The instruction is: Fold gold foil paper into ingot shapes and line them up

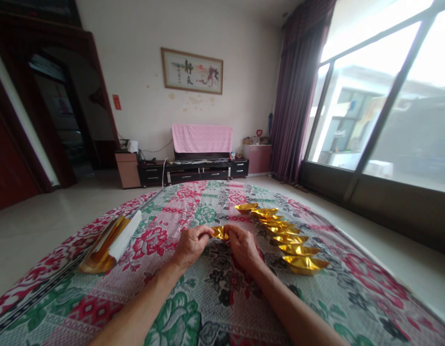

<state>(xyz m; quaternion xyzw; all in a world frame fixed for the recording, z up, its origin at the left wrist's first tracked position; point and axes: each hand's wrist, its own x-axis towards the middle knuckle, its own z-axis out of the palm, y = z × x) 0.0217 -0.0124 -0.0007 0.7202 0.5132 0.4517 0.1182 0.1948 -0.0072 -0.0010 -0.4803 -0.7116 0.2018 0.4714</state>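
Between my two hands is a small folded gold foil paper ingot (220, 233), held above the flowered tablecloth. My left hand (192, 245) pinches its left end between thumb and fingers. On the other side, my right hand (244, 246) grips the right end, its fingers curled in. To the right of my hands, several finished-looking gold paper ingots (296, 250) stand in a slanting row, close behind one another. Off to the left lies a curled stack of gold and white foil paper (112, 242), apart from both hands.
The patterned cloth (175, 312) covers a round-edged table. Beyond it stand a low black cabinet (199, 177) and a television under a pink cover (203, 138). A purple curtain (294, 96) and large windows are on the right, and a doorway is on the left.
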